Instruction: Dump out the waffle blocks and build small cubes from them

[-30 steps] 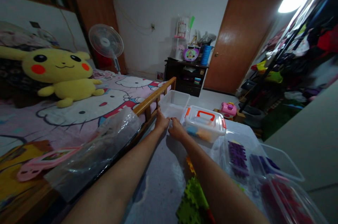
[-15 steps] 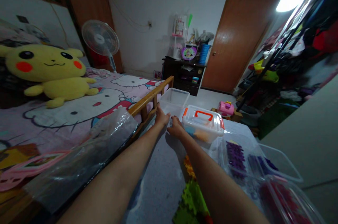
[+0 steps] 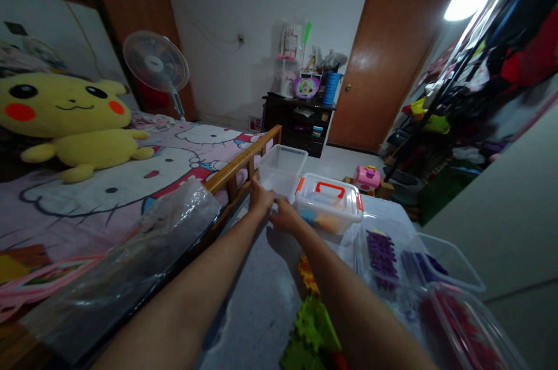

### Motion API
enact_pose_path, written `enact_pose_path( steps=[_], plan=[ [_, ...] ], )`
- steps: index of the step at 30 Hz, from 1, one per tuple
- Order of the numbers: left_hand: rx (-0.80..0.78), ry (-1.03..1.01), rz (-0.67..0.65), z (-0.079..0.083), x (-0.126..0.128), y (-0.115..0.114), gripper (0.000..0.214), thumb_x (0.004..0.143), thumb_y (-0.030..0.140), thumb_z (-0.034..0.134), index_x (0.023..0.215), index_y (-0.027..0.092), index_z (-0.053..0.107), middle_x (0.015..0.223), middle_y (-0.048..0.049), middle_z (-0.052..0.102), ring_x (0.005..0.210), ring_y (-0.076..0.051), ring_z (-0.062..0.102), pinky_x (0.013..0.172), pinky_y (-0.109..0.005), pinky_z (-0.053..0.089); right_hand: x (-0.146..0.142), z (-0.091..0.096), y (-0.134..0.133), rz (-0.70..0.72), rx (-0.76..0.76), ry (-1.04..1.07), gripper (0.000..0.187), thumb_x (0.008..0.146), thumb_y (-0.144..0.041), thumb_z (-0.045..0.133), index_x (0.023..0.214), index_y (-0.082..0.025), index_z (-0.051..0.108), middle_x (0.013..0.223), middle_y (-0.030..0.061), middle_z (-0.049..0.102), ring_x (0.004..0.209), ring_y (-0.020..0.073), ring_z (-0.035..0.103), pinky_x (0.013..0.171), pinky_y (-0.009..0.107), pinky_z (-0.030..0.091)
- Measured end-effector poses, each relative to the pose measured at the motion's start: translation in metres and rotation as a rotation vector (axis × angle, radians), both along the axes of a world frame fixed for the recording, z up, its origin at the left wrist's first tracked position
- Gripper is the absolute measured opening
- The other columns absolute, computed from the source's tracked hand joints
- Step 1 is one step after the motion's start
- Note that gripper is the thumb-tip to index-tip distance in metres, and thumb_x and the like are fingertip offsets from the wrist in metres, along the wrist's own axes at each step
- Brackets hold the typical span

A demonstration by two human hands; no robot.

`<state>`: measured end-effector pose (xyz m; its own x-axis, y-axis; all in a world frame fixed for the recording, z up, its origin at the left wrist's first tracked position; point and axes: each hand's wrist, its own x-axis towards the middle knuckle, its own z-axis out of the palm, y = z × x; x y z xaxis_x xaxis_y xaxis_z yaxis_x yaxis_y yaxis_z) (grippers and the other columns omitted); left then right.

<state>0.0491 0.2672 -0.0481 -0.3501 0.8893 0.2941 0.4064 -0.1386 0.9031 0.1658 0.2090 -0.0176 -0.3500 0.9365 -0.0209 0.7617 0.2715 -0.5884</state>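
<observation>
Both arms reach out to a clear, open plastic box (image 3: 282, 167) at the far end of the covered table. My left hand (image 3: 260, 196) is closed on the near left corner of that box. Close beside it, my right hand (image 3: 285, 216) is curled at the lower part of the box's near side, its fingertips partly hidden. Just right of the box stands a lidded clear container (image 3: 329, 198) with an orange handle and clips, blue and orange pieces showing inside. Below my right forearm lie green jagged-edged pieces (image 3: 316, 323) and orange ones (image 3: 307, 274).
Clear boxes with purple pieces (image 3: 382, 256) and red pieces (image 3: 457, 317) stand at the right. A wooden rail (image 3: 244, 163) borders the bed on the left, where a yellow plush toy (image 3: 82, 120) sits. A clear plastic sheet (image 3: 143, 265) lies beside the rail.
My hands have drawn closer together at the near side of the open box. The whole view has shifted slightly; the box stays in about the same place beside the lidded container.
</observation>
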Motion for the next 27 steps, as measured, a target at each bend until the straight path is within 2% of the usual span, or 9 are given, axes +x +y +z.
enact_pose_path(
  steps=[3,5,8,10,13,16,19,22,27],
  plan=[
    [0.016,-0.049,0.092,0.013,0.007,-0.022,0.055,0.074,0.008,0.059,0.126,0.013,0.043,0.136,-0.0198,0.046,0.13,-0.032,0.046,0.111,-0.047,0.035,0.017,0.028,-0.025,0.112,0.061,-0.046,0.038,0.078,-0.009,0.053,0.112,-0.015,0.07,0.112,0.0109,0.073,0.106,0.0219,0.067,0.092,0.029,0.048],
    [-0.01,-0.127,0.002,0.024,0.016,-0.037,0.036,0.08,0.015,0.057,0.115,0.017,0.052,0.124,-0.0129,0.056,0.117,-0.025,0.055,0.103,-0.04,0.043,0.036,0.051,-0.037,0.102,0.134,-0.042,0.03,0.082,-0.011,0.05,0.099,-0.018,0.074,0.1,0.0073,0.076,0.094,0.0193,0.068,0.085,0.027,0.048],
    [-0.146,-0.207,-0.214,0.039,0.036,-0.053,0.017,0.086,0.027,0.055,0.099,0.018,0.061,0.1,-0.0077,0.066,0.096,-0.021,0.063,0.085,-0.034,0.051,0.073,0.078,-0.039,-0.132,0.296,-0.046,0.03,0.085,-0.013,0.05,0.104,-0.018,0.072,0.101,0.0078,0.075,0.095,0.0196,0.066,0.085,0.027,0.046],
    [-0.215,-0.235,-0.267,0.047,0.049,-0.056,0.018,0.087,0.032,0.055,0.093,0.017,0.064,0.089,-0.0067,0.068,0.082,-0.02,0.065,0.073,-0.03,0.051,0.098,0.086,-0.031,-0.317,0.394,-0.099,0.034,0.085,-0.01,0.045,0.107,-0.015,0.07,0.106,0.011,0.072,0.1,0.0214,0.063,0.089,0.029,0.044],
    [-0.279,-0.272,-0.252,0.055,0.065,-0.051,0.02,0.085,0.034,0.06,0.091,0.017,0.064,0.086,-0.0062,0.069,0.075,-0.017,0.064,0.066,-0.026,0.048,0.13,0.082,-0.019,-0.493,0.503,-0.202,0.036,0.083,-0.008,0.047,0.111,-0.012,0.068,0.115,0.017,0.066,0.11,0.0267,0.057,0.097,0.035,0.04],
    [-0.333,-0.299,-0.194,0.06,0.074,-0.043,0.018,0.079,0.032,0.067,0.087,0.016,0.063,0.08,-0.0049,0.067,0.073,-0.017,0.062,0.062,-0.024,0.045,0.149,0.069,-0.013,-0.611,0.493,-0.285,0.039,0.085,-0.01,0.047,0.121,-0.007,0.062,0.121,0.0217,0.061,0.116,0.0309,0.053,0.1,0.04,0.037],
    [-0.396,-0.342,-0.179,0.063,0.08,-0.038,0.012,0.076,0.025,0.067,0.08,0.016,0.061,0.068,-0.0026,0.062,0.065,-0.016,0.06,0.056,-0.023,0.042,0.157,0.059,-0.013,-0.618,0.368,-0.322,0.042,0.088,-0.011,0.045,0.129,-0.004,0.054,0.118,0.0234,0.063,0.113,0.0308,0.057,0.096,0.039,0.039],
    [-0.441,-0.401,-0.216,0.064,0.082,-0.041,0.004,0.076,0.019,0.062,0.076,0.015,0.062,0.061,0.0,0.058,0.055,-0.013,0.055,0.051,-0.022,0.041,0.157,0.058,-0.014,-0.61,0.294,-0.314,0.04,0.089,-0.012,0.045,0.129,-0.006,0.052,0.116,0.0216,0.065,0.113,0.0286,0.059,0.094,0.035,0.04],
    [-0.496,-0.472,-0.264,0.067,0.072,-0.071,0.006,0.078,0.018,0.06,0.083,0.015,0.062,0.06,0.0023,0.056,0.051,-0.011,0.053,0.051,-0.022,0.044,0.154,0.066,-0.019,-0.59,0.243,-0.271,0.041,0.088,-0.011,0.047,0.128,-0.007,0.052,0.118,0.02,0.067,0.111,0.0266,0.062,0.094,0.033,0.043]
  ],
)
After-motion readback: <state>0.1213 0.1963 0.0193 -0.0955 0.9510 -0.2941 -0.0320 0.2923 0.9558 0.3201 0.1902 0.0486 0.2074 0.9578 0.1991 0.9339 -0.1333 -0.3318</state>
